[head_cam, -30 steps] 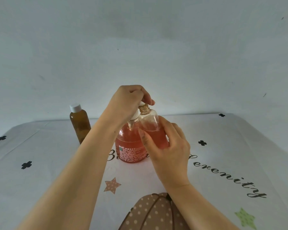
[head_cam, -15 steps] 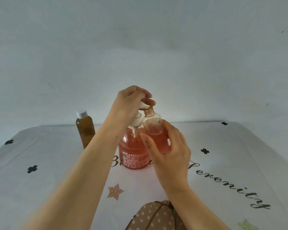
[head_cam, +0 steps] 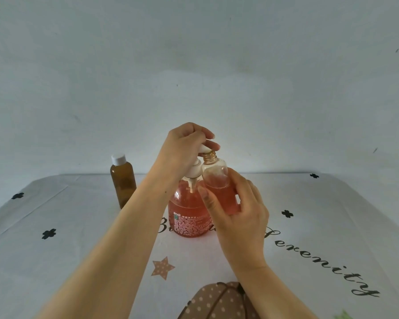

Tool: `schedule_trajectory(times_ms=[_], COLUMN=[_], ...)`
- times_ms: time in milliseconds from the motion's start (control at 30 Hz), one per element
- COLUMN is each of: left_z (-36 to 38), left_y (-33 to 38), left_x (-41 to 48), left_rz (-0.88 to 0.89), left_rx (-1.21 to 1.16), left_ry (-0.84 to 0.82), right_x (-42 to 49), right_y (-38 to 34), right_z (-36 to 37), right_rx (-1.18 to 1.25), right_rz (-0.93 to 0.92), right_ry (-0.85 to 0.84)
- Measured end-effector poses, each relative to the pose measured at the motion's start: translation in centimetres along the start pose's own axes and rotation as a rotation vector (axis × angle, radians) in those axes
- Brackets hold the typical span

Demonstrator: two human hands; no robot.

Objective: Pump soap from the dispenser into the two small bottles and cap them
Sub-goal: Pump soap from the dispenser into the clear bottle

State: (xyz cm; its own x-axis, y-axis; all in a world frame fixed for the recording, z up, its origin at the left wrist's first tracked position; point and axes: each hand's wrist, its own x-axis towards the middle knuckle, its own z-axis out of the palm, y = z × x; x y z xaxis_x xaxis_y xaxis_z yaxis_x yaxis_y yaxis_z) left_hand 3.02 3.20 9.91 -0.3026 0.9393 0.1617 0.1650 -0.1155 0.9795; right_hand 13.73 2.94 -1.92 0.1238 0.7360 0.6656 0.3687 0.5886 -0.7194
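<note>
A round soap dispenser full of pink liquid stands mid-table. My left hand curls over its white pump head from above. My right hand grips a small clear bottle, partly filled with pink soap. The bottle's open, gold-threaded neck sits right under the pump spout. A small amber bottle with a white cap stands upright at the back left, apart from both hands.
The white tablecloth carries black script, clover marks and a brown star. A brown dotted object lies at the near edge between my forearms. A plain wall rises close behind the table.
The view has tilted up a little, so everything sits lower in frame. The pump head has risen slightly under my left hand. My right hand keeps the bottle under the spout.
</note>
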Motion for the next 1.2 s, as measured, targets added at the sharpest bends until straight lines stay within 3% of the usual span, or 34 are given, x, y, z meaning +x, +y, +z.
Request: schedule_trajectory(times_ms=[400,600,867,1200], left_z=[0.42,0.29,0.27,0.11], left_y=[-0.23,-0.84,-0.78,-0.47], left_x=[0.07,0.13,0.11,0.18], left_rz=[0.047,0.086,0.090,0.037], left_rx=[-0.023,0.152,0.204,-0.083], left_ry=[-0.006,-0.065,-0.090,0.057], right_x=[-0.09,-0.27,-0.29,0.07], right_y=[0.07,0.24,0.04,-0.12], right_z=[-0.08,-0.23,-0.30,-0.17], right_rx=[0.001,-0.026,-0.045,0.000], right_rz=[0.019,0.032,0.039,0.011], right_ry=[-0.005,0.005,-0.001,-0.007])
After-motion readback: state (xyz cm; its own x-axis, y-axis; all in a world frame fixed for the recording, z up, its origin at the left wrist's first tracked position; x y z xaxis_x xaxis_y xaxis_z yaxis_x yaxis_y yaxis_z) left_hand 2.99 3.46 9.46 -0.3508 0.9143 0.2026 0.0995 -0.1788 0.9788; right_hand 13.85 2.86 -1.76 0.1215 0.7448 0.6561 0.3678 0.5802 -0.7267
